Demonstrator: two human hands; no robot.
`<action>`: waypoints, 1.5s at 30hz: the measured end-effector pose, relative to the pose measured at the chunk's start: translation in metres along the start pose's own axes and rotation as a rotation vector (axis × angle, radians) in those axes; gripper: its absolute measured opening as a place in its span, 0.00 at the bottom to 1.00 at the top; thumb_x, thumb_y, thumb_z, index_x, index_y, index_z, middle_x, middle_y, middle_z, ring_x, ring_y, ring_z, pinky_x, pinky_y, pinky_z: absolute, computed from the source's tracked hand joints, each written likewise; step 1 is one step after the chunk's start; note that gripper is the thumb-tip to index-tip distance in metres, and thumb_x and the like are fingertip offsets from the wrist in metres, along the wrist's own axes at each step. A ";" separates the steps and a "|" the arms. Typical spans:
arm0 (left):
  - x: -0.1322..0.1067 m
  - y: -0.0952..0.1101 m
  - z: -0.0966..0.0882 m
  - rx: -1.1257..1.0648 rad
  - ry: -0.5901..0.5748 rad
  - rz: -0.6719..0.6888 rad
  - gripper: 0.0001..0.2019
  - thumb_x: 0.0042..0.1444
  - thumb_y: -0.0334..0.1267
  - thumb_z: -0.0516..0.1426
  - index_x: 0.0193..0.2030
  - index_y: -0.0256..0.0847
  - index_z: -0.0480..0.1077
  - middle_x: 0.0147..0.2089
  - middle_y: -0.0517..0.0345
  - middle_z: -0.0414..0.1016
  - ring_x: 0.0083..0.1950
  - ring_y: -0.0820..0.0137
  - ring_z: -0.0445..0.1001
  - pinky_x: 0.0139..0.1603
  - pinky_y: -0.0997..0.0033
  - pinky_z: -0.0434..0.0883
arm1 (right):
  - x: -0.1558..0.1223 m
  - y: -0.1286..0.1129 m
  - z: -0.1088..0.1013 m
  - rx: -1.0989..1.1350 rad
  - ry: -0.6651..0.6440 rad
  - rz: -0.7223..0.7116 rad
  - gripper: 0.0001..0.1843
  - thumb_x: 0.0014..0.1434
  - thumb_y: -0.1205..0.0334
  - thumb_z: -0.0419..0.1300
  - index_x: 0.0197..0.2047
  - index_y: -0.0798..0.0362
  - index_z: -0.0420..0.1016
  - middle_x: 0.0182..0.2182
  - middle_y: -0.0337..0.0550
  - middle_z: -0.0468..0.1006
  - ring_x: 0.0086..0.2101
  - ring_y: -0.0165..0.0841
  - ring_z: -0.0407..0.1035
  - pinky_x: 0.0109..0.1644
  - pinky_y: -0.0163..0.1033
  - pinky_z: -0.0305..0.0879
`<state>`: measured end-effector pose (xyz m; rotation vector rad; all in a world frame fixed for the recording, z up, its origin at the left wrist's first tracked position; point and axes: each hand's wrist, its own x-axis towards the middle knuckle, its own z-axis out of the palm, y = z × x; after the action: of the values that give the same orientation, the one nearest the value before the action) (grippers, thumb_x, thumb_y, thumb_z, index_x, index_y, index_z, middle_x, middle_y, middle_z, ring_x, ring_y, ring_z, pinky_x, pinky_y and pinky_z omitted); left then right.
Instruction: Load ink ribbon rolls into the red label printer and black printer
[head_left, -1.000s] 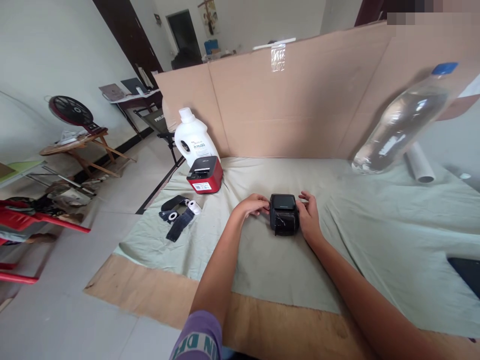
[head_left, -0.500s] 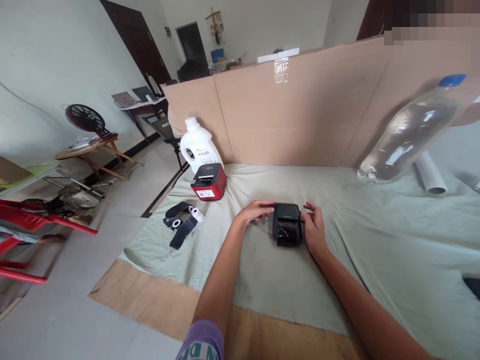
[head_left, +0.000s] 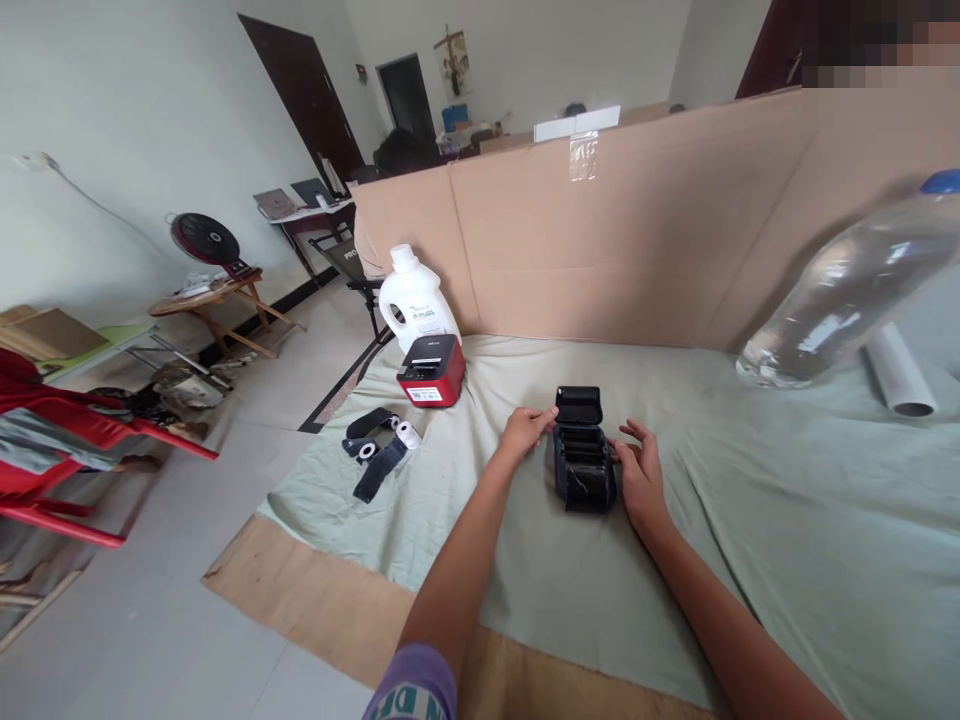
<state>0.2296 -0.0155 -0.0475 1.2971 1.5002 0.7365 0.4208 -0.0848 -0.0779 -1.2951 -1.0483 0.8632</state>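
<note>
A small black printer lies on the pale green cloth in the middle of the table, its lid tipped up and back. My left hand touches the printer's left side near the lid hinge, fingers bent. My right hand rests against its right side with fingers spread over the edge. Neither hand lifts the printer.
A red and black printer and a white jug stand at the back left. Black cloth pieces with white paper rolls lie left of my arm. A clear bottle and white roll lie at right. A cardboard wall stands behind.
The black printer's lid was down and is now swung open and back. My left hand moved to the lid hinge; my right hand's fingers spread along the right side.
</note>
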 end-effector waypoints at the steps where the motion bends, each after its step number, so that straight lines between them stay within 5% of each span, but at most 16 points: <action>1: 0.001 0.000 0.004 0.016 0.036 0.006 0.23 0.65 0.53 0.54 0.41 0.33 0.81 0.36 0.54 0.80 0.19 0.81 0.58 0.20 0.76 0.57 | 0.000 0.000 0.000 -0.005 0.003 0.003 0.25 0.61 0.48 0.56 0.59 0.47 0.62 0.56 0.49 0.69 0.47 0.40 0.73 0.53 0.51 0.69; 6: -0.006 0.004 0.011 0.094 0.139 0.072 0.21 0.64 0.53 0.56 0.34 0.37 0.79 0.32 0.57 0.79 0.23 0.75 0.67 0.28 0.74 0.64 | 0.000 -0.002 0.000 0.003 0.023 0.012 0.24 0.60 0.48 0.56 0.57 0.48 0.63 0.56 0.50 0.70 0.47 0.41 0.74 0.52 0.51 0.69; 10: -0.024 0.021 0.003 0.309 0.271 0.265 0.10 0.60 0.46 0.61 0.38 0.43 0.79 0.42 0.55 0.80 0.42 0.67 0.76 0.41 0.72 0.67 | -0.001 -0.006 -0.002 0.039 0.027 0.023 0.24 0.60 0.47 0.56 0.56 0.48 0.62 0.58 0.51 0.68 0.48 0.43 0.75 0.48 0.50 0.72; 13: -0.027 0.040 0.001 0.667 0.066 0.422 0.05 0.56 0.43 0.64 0.37 0.48 0.80 0.39 0.54 0.80 0.44 0.62 0.77 0.42 0.70 0.68 | -0.001 -0.006 -0.003 0.043 0.024 0.024 0.24 0.60 0.46 0.57 0.55 0.48 0.62 0.58 0.52 0.68 0.49 0.45 0.75 0.46 0.50 0.72; 16: -0.017 0.060 0.009 0.816 -0.125 0.428 0.08 0.42 0.39 0.72 0.26 0.48 0.79 0.29 0.55 0.77 0.41 0.59 0.78 0.41 0.68 0.68 | -0.001 -0.007 -0.004 0.023 0.020 0.013 0.23 0.60 0.46 0.56 0.55 0.47 0.62 0.57 0.51 0.68 0.49 0.44 0.75 0.46 0.49 0.72; 20: -0.007 0.082 0.029 0.920 -0.189 0.408 0.18 0.26 0.29 0.76 0.15 0.42 0.70 0.23 0.51 0.73 0.41 0.52 0.78 0.44 0.62 0.70 | -0.002 -0.008 -0.005 0.014 0.026 0.010 0.23 0.59 0.46 0.56 0.54 0.47 0.63 0.58 0.51 0.68 0.48 0.44 0.75 0.45 0.49 0.73; 23: -0.014 0.092 0.030 0.963 -0.198 0.422 0.15 0.29 0.26 0.74 0.17 0.41 0.71 0.27 0.47 0.75 0.43 0.50 0.78 0.45 0.59 0.70 | -0.003 -0.008 -0.006 0.023 0.029 0.017 0.23 0.59 0.46 0.56 0.54 0.48 0.63 0.58 0.52 0.69 0.47 0.43 0.76 0.44 0.49 0.73; 27: -0.037 0.090 -0.008 0.834 -0.134 0.522 0.08 0.44 0.37 0.69 0.33 0.44 0.79 0.40 0.50 0.80 0.45 0.56 0.78 0.45 0.65 0.70 | -0.002 -0.005 -0.008 0.042 0.023 0.033 0.24 0.59 0.46 0.57 0.54 0.47 0.64 0.53 0.49 0.72 0.45 0.42 0.75 0.46 0.49 0.72; 31: -0.067 0.069 -0.073 0.357 0.021 0.559 0.13 0.53 0.37 0.63 0.46 0.41 0.76 0.48 0.54 0.80 0.47 0.66 0.77 0.49 0.72 0.71 | -0.002 -0.003 -0.008 0.054 0.013 0.063 0.24 0.59 0.47 0.57 0.55 0.48 0.64 0.48 0.47 0.75 0.40 0.40 0.75 0.47 0.49 0.70; 34: -0.088 0.048 -0.122 0.203 0.193 0.484 0.14 0.55 0.40 0.62 0.48 0.40 0.76 0.50 0.52 0.79 0.48 0.66 0.76 0.51 0.72 0.71 | -0.002 -0.004 -0.008 0.055 0.024 0.069 0.24 0.58 0.48 0.57 0.54 0.48 0.65 0.46 0.47 0.76 0.37 0.39 0.73 0.46 0.49 0.69; 39: -0.115 0.016 -0.180 0.351 0.453 0.341 0.20 0.52 0.43 0.65 0.52 0.44 0.74 0.42 0.58 0.78 0.41 0.69 0.74 0.45 0.71 0.71 | -0.001 -0.007 -0.006 0.069 0.030 0.083 0.24 0.57 0.49 0.58 0.54 0.49 0.64 0.42 0.45 0.76 0.36 0.37 0.73 0.46 0.48 0.68; 45: -0.124 -0.001 -0.196 0.698 0.389 0.235 0.15 0.52 0.42 0.63 0.47 0.43 0.77 0.39 0.57 0.78 0.38 0.65 0.75 0.43 0.67 0.70 | -0.002 -0.012 -0.005 0.090 0.029 0.090 0.24 0.55 0.51 0.59 0.53 0.51 0.64 0.41 0.43 0.76 0.35 0.35 0.72 0.45 0.45 0.67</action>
<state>0.0406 -0.1047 0.0524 1.9570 2.0485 0.6585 0.4242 -0.0899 -0.0657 -1.2824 -0.9240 0.9462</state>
